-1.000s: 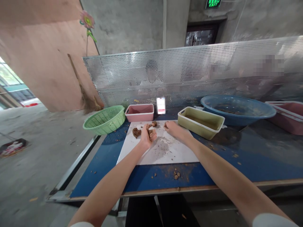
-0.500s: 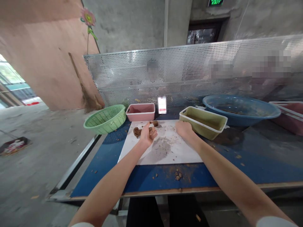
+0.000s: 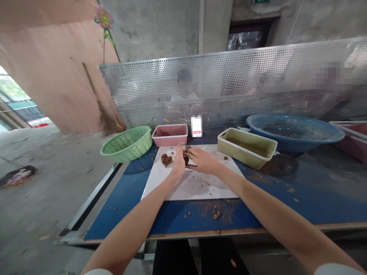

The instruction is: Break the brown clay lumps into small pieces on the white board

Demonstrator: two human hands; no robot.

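My left hand (image 3: 179,165) is turned on edge over the white board (image 3: 197,187), its palm against a dark brown lump of what looks like clay (image 3: 186,159). From the right, the fingers of my right hand (image 3: 202,160) press on that same lump, so it is gripped between both hands and mostly covered. A second, crumbly brown lump (image 3: 166,160) lies on the board just left of my left hand. Behind my fingers a small brown piece (image 3: 188,148) partly shows. Crumbs are scattered over the board.
A green basket (image 3: 127,145) and a pink bin (image 3: 170,141) stand behind left. An olive bin (image 3: 243,149) and a wide blue basin (image 3: 296,141) stand to the right. Pebble-like bits (image 3: 216,213) lie near the table's front edge. A perforated metal screen (image 3: 160,88) rises behind.
My right hand has moved left from beside the olive bin to meet my left hand at the brown lump. My left hand has opened from a fist to straighter fingers. The view has shifted slightly.
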